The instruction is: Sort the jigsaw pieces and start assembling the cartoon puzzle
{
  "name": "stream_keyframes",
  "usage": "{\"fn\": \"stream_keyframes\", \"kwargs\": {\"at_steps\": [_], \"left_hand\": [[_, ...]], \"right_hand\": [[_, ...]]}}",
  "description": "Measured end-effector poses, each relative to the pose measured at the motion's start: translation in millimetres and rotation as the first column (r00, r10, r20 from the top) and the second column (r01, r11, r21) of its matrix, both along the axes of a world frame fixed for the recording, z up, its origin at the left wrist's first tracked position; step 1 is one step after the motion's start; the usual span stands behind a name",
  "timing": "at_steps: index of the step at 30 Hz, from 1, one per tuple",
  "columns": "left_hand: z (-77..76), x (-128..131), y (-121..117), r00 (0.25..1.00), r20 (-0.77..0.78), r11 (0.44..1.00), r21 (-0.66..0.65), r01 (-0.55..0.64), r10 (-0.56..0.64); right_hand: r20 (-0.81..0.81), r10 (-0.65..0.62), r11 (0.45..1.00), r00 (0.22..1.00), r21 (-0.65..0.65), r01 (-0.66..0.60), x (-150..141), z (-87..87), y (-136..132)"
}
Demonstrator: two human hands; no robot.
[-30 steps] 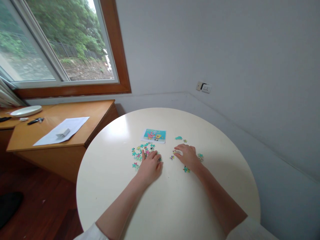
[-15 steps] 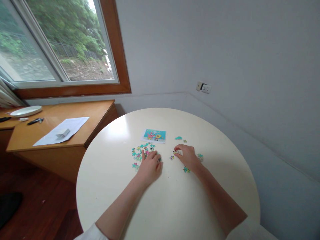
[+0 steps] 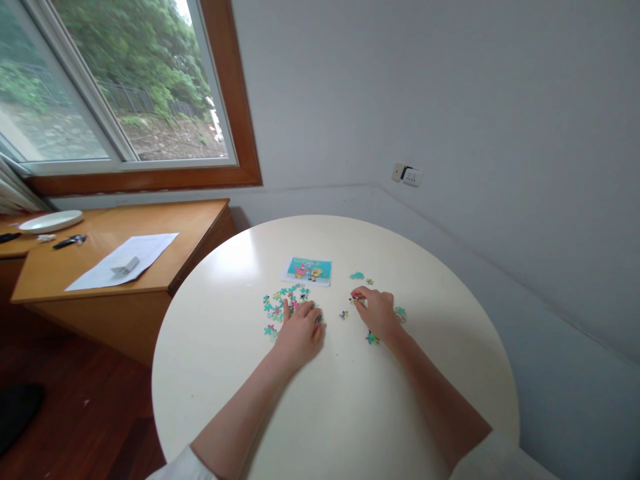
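Observation:
My left hand [image 3: 301, 331] rests with fingers spread over the right side of a loose heap of jigsaw puzzle pieces [image 3: 275, 310], partly covering it. The thumb and fingers of my right hand [image 3: 379, 313] pinch a small puzzle piece [image 3: 352, 301], mostly hidden by the fingertips. Just left of that hand lies a single purple and yellow piece [image 3: 343, 315]. Joined teal pieces [image 3: 357, 275] and a yellowish piece [image 3: 370, 281] lie beyond it. More pieces [image 3: 373, 339] show below the right wrist, and others [image 3: 401, 313] to its right. A cartoon picture card [image 3: 309, 272] lies behind the heap.
Everything lies on a round white table [image 3: 320, 413]. At the left stands a wooden desk [image 3: 200, 230] bearing a paper sheet [image 3: 150, 250], a small white box [image 3: 126, 267] and a white plate [image 3: 53, 221]. A wall with a socket [image 3: 412, 177] rises behind.
My right hand has shifted slightly to the right with the pinched piece, away from the single purple and yellow piece. My left hand has stayed in place.

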State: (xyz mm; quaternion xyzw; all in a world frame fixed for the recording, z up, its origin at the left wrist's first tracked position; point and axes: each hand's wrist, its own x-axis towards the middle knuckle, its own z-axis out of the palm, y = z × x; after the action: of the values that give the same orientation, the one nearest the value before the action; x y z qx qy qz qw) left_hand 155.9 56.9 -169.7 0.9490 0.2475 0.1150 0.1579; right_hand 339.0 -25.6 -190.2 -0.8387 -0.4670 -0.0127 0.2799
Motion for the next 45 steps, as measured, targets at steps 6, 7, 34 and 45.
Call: {"fn": "stream_keyframes", "kwargs": {"at_steps": [6,7,34,45], "left_hand": [[-0.5,0,0,1.000,0.009,1.000,-0.007,-0.006,0.006],[-0.8,0,0,1.000,0.013,1.000,-0.005,-0.006,0.006],[-2.1,0,1,1.000,-0.003,1.000,-0.012,0.002,-0.002],[-2.4,0,1,1.000,-0.012,1.000,-0.009,-0.002,0.002]], "right_hand": [[-0.014,-0.039,0.998,0.999,0.047,0.040,1,-1.8,1],[-0.035,-0.027,0.997,0.999,0.071,0.030,1,-3.1,2],[0.047,-0.021,0.999,0.999,-0.049,0.024,8,1.8,-2],[-0.035,0.002,0.980,0.999,-0.199,-0.009,16,0.4,-4]]}}
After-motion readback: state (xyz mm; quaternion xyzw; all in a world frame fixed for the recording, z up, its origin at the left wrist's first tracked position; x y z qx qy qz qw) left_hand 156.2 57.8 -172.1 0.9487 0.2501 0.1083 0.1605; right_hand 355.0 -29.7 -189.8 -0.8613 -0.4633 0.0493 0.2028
